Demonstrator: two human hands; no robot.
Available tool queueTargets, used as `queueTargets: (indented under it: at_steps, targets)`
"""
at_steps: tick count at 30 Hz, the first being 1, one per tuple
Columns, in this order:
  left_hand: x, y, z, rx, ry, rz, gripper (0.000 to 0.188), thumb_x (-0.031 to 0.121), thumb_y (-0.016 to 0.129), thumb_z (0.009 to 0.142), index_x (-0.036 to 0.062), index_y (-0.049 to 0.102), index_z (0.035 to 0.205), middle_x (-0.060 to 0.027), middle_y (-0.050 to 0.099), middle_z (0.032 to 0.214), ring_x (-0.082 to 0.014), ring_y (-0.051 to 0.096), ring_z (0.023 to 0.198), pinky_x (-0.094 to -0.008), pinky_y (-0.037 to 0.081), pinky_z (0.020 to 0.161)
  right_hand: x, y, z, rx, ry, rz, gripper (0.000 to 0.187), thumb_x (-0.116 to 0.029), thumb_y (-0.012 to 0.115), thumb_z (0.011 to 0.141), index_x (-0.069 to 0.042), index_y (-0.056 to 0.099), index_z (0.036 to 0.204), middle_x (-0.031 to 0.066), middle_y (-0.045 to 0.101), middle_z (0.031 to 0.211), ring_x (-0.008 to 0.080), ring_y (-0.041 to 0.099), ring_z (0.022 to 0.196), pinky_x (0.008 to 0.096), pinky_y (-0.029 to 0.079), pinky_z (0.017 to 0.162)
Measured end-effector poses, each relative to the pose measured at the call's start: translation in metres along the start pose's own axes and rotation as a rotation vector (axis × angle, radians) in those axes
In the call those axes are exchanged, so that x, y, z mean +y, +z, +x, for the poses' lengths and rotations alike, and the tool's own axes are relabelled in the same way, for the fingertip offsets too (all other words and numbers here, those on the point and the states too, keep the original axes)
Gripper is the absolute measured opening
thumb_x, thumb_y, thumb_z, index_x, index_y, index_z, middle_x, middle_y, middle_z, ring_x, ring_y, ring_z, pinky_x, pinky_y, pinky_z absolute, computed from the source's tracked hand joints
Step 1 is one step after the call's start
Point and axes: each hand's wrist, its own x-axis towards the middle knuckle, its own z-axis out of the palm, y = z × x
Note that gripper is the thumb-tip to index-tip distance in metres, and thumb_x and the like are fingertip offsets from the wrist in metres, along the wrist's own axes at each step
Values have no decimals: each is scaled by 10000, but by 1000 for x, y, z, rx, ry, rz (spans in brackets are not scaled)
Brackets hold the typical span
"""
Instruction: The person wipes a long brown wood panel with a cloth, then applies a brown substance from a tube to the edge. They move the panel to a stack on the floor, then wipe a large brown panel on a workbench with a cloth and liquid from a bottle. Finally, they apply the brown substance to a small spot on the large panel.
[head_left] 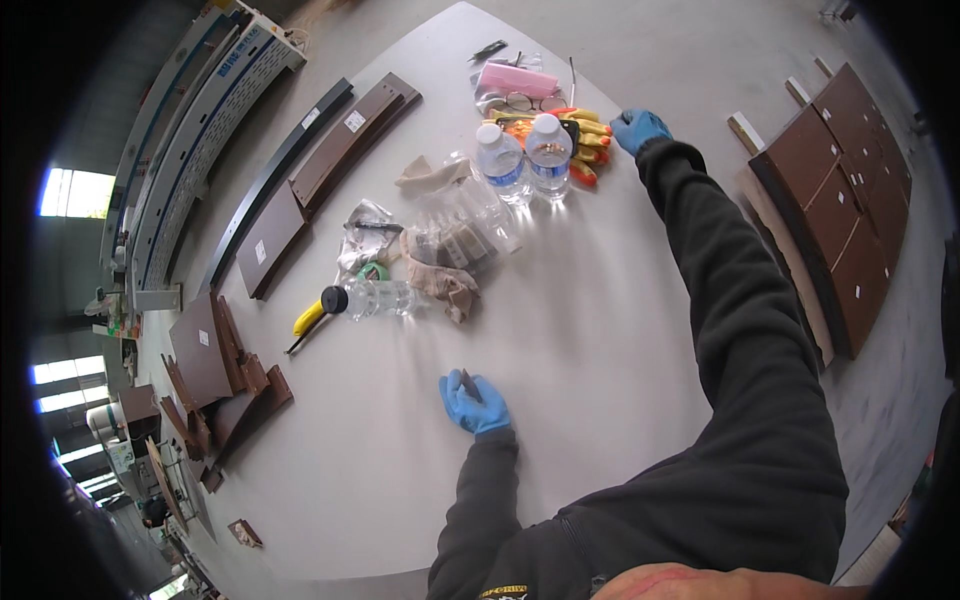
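Over the near middle of the white table (600,330), my left hand (476,405) in a blue glove is closed around a small dark pointed piece (468,384), too small to name. My right hand (640,130), gloved in blue too, reaches out to the table's right edge. Its fingers look curled, and whatever may be in them is hidden. Closest to it lie yellow and orange work gloves (592,135), beside two clear water bottles (549,160) with white caps.
A black-capped bottle (375,298) lies near a yellow-handled tool (308,318), beige cloth (440,275) and plastic bags (470,215). Glasses (535,103) and a pink packet (516,80) are farther back. Brown panels stand left (270,240) and right (840,210), with a long machine (215,130) beyond.
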Motion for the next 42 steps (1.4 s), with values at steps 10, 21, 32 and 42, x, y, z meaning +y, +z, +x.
queueTargets:
  at_steps: [10,21,32,42]
  targets:
    - [-1,-1,12,-61,202,292,223,15,681,819,-5,559,1005,-212,621,1089,-431,588,888,-549,485,725,-44,85,146,-274,10,-444,550,-472,705,878,-63,761,1241,221,704,1323,399,665,1241,457,513,1059]
    - [-18,9,-4,48,159,321,265,70,747,842,35,572,1039,-190,624,1250,-498,577,1228,-590,488,995,-130,20,101,21,-259,-381,320,-387,634,895,-119,781,990,144,765,1054,379,716,977,478,556,878]
    - [-10,5,-6,142,185,303,216,102,733,859,-18,618,996,-205,676,1230,-450,595,1236,-532,490,1033,-201,-59,33,267,-771,-340,241,-320,648,965,-104,726,1039,166,735,1079,386,710,980,472,566,862]
    - [-13,-3,-5,107,177,254,234,135,774,858,34,639,1020,-165,667,1217,-424,606,1254,-551,503,997,-256,-90,-20,607,-861,-170,261,-321,725,980,-81,749,1078,164,776,1066,317,761,893,408,606,798]
